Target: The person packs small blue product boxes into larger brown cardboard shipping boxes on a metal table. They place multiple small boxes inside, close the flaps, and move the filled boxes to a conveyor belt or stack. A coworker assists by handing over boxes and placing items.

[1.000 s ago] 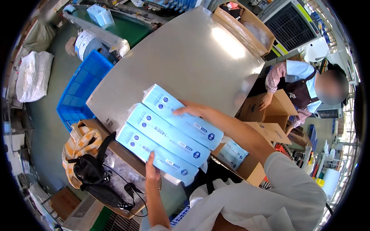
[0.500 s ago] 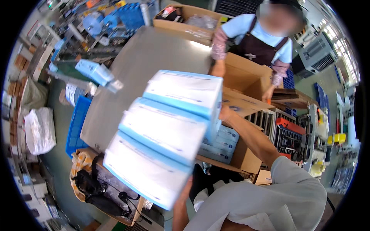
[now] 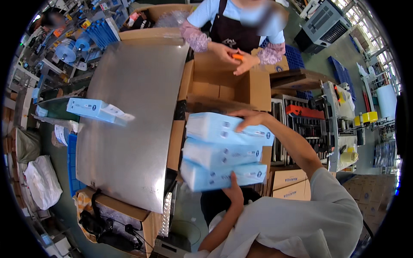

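Observation:
Three light-blue and white tissue packs (image 3: 221, 152) are squeezed together in a row between my hands. My right hand (image 3: 251, 119) presses on the far side of the group, thumb over the top pack. From the near side my left hand (image 3: 233, 191) grips the lowest pack. The group hangs over an open cardboard carton (image 3: 175, 144) beside the metal table, hiding most of its inside. Another similar pack (image 3: 88, 108) lies at the table's left edge, partly blurred.
A metal table (image 3: 133, 107) stands to the left. Across from me a co-worker's hands (image 3: 236, 58) hold a small orange object above an open carton (image 3: 219, 81). Flat cartons (image 3: 290, 185) and a roller conveyor (image 3: 303, 129) are at the right. A box with a black bag (image 3: 107, 228) stands at the near left.
My hands have carried the packs rightward off the metal table to above the carton and turned them, so their blue sides show. The co-worker's hands have left the far carton's edges and come together.

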Motion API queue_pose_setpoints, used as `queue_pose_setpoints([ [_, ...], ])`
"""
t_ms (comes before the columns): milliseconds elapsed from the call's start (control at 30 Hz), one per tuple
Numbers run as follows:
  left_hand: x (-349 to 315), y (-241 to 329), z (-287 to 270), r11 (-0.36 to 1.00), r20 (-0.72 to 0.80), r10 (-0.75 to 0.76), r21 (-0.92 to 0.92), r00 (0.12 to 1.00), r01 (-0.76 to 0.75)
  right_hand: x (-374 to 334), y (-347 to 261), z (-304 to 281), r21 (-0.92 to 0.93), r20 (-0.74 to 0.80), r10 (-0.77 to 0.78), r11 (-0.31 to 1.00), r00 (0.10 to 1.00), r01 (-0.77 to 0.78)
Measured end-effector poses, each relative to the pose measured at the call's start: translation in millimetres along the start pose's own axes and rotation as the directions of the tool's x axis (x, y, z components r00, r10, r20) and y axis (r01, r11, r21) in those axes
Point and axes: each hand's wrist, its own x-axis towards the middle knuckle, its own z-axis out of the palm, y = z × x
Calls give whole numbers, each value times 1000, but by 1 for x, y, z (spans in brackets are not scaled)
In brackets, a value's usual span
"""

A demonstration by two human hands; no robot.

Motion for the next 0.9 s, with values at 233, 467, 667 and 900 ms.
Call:
queue_pose_setpoints([
  [233,9,103,-15,723,603,-178,616,778,-312,-4,75,95,-825,-237,-339,566,910,-4],
  [467,161,184,0,-450,842,-161,403,516,-797,-20,81,168,-856,-311,-116,465,943,-225],
  [667,235,157,-10,-595,759,-325,299,564,-746,-5,128,160,-716,-316,137,615,939,-330],
  [900,248,152,-18,-531,795,-291,329,532,-781,-73,169,193,-735,-458,144,495,877,-465],
])
